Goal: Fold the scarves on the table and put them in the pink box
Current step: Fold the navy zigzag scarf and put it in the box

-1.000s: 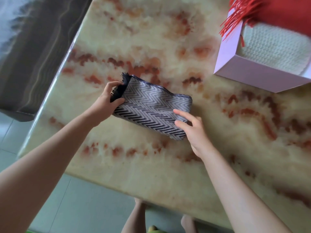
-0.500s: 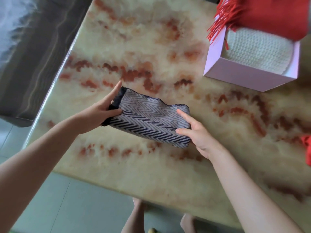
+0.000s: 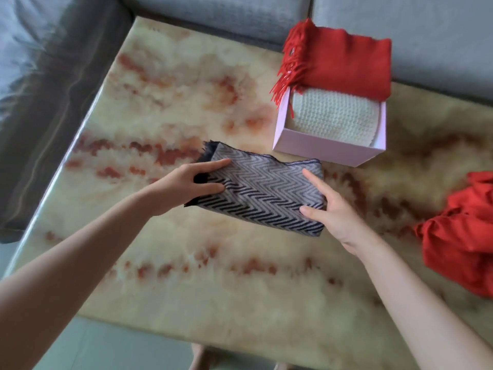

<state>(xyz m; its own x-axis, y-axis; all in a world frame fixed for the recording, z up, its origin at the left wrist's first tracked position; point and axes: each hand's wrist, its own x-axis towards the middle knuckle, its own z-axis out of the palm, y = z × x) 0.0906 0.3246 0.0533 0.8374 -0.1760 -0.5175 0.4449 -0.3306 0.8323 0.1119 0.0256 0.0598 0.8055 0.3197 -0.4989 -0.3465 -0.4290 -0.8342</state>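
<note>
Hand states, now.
Left hand: holding the herringbone scarf by its left end.
Right hand: holding its right end.

Glossy marbled table (image 3: 186,276), matt woven zigzag scarf (image 3: 264,190).

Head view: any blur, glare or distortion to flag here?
Head view: motion smear on the grey sofa and left edge of the glossy marbled table; folded grey zigzag scarf reads sharp; light soft, no hard glare; wide-angle bowing at borders.
</note>
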